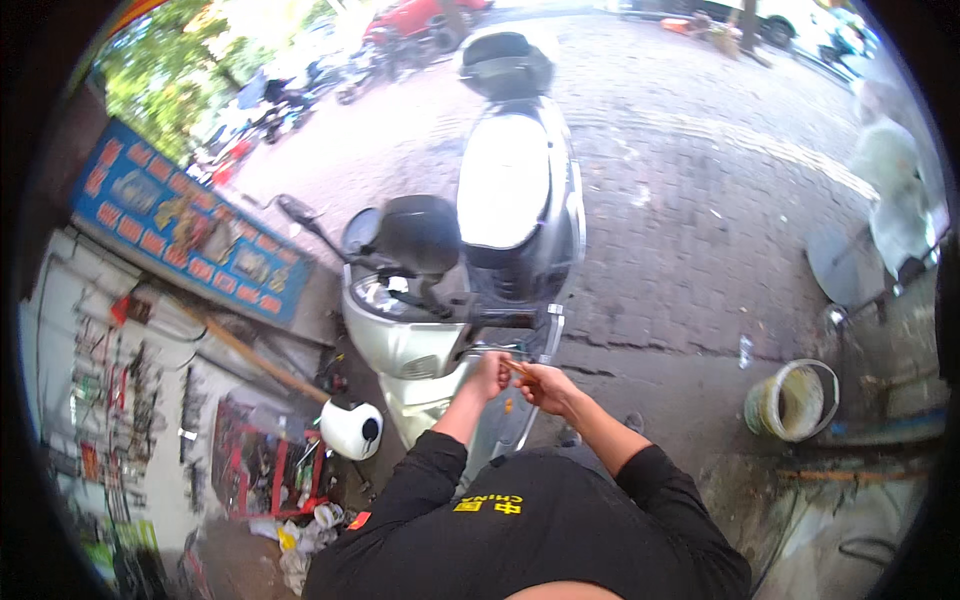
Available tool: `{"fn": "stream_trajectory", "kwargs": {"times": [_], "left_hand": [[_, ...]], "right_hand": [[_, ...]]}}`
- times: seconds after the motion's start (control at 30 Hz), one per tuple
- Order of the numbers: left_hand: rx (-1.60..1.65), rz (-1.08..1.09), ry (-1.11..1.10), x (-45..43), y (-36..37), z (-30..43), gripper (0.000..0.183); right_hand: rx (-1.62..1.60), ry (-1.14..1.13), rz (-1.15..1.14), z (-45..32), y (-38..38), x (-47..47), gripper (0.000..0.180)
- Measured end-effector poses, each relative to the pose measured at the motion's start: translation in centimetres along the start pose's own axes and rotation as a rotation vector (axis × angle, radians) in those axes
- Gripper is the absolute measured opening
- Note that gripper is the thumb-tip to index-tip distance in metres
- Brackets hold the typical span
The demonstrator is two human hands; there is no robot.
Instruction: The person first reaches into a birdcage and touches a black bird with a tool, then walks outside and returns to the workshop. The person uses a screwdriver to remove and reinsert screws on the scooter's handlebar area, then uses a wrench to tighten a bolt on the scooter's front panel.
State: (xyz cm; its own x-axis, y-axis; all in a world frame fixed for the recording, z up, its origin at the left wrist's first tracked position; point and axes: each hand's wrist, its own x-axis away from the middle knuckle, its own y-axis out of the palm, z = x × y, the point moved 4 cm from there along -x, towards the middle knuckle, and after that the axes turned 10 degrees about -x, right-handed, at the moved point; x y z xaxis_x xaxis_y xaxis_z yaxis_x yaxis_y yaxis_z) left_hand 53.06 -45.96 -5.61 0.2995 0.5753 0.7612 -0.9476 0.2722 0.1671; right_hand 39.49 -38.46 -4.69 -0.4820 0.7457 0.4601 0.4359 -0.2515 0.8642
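Observation:
A pale scooter [409, 352] stands before me with its black handlebar grip [506, 316] just beyond my hands. My left hand [493, 375] is curled at the handlebar side, fingers closed around something too small to make out. Close by on its right, my right hand [541, 388] grips a thin orange-handled tool [517, 367], whose end reaches to my left hand. What kind of tool it is cannot be told. Behind the handlebar lies the scooter's seat [504, 180], glaring white in the light, with a black top box [506, 66] at its far end.
To the left are a white helmet-like shell [351, 429], a red rack [279, 472] of parts and a wall of hanging tools [135, 405]. A dirty bucket [795, 401] stands at the right. A blue signboard [191, 225] leans at the upper left.

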Motion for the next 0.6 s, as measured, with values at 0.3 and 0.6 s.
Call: {"fn": "stream_trajectory", "kwargs": {"times": [0.3, 0.6], "left_hand": [[-0.054, -0.014, 0.039, 0.6, 0.0, -0.1, 0.028], [-0.182, 0.057, 0.103, 0.5, -0.7, -0.3, 0.023]], "right_hand": [[0.642, -0.609, 0.041, -0.6, 2.3, 1.5, 0.027], [0.682, -0.502, 0.242, 0.0, 0.2, -0.4, 0.024]]}}
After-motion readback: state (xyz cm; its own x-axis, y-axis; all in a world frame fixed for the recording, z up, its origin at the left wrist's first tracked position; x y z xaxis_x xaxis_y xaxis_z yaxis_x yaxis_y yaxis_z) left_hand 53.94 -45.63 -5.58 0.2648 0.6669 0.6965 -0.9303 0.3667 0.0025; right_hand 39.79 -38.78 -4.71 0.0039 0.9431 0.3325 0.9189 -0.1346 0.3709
